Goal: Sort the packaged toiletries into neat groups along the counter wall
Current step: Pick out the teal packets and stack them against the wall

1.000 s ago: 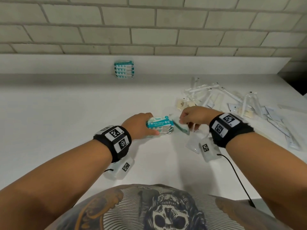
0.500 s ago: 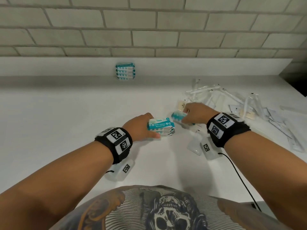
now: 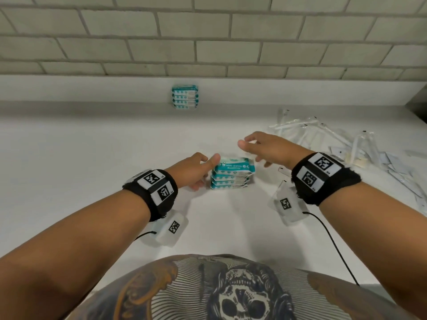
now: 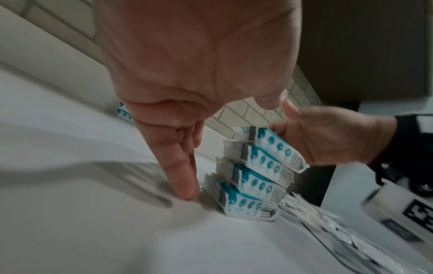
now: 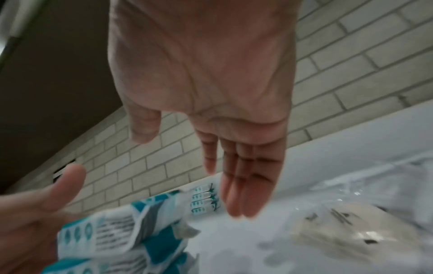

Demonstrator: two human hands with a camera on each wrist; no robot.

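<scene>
A stack of several teal-and-white mini wipes packs [image 3: 232,173] stands mid-counter. My left hand [image 3: 203,172] is at its left side, the thumb touching the top pack's edge. In the left wrist view its straight fingers [image 4: 182,178] point down to the counter beside the stack [image 4: 255,174]. My right hand [image 3: 254,153] hovers just above and right of the stack, fingers spread, holding nothing; the right wrist view shows its flat fingers [image 5: 243,185] over the stack [image 5: 117,231]. A second wipes stack [image 3: 185,97] stands against the wall ledge.
A loose pile of clear-wrapped toothbrushes and small sachets [image 3: 335,139] covers the counter on the right, reaching its right edge. The white counter [image 3: 92,158] runs back to a low ledge under a brick wall [image 3: 208,42]. Wrist-camera cables hang near my body.
My right hand set the teal pack it held on top of the middle stack, let go and lifted away open. My left hand loosened its grip and now stands beside the stack.
</scene>
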